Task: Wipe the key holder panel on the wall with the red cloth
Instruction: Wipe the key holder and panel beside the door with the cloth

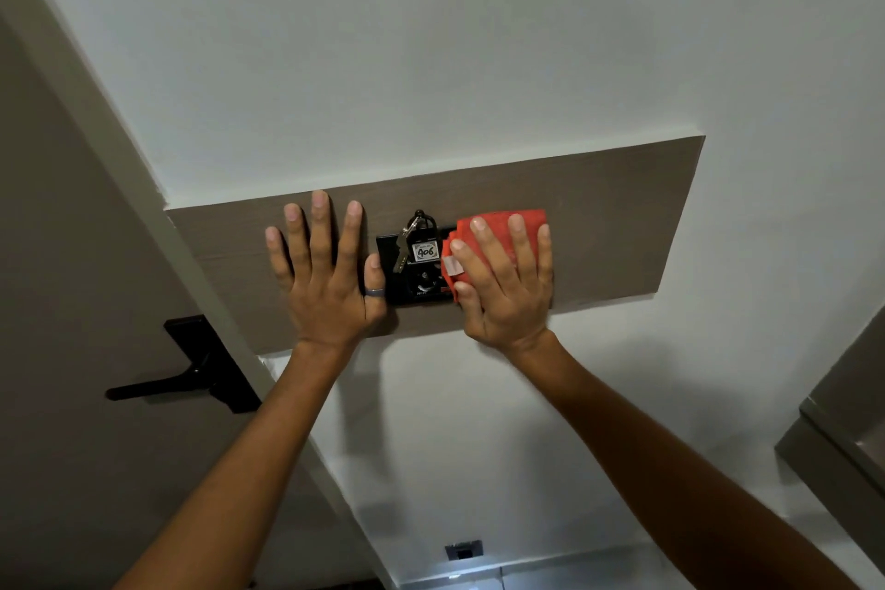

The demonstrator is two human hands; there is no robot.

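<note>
A long brown wooden panel (pixel 598 216) is fixed to the white wall. At its middle sits a black key holder (pixel 390 275) with a key and a tag marked 406 (pixel 425 251) hanging from it. My right hand (pixel 507 283) presses a folded red cloth (pixel 498 228) flat against the panel, just right of the key holder and overlapping its right edge. My left hand (pixel 325 273) lies flat on the panel left of the holder, fingers spread, a ring on the thumb.
A brown door (pixel 72 302) with a black lever handle (pixel 187 374) stands to the left, beside a pale door frame. A grey cabinet corner (pixel 843 436) juts in at the right. A small dark socket (pixel 463 551) sits low on the wall.
</note>
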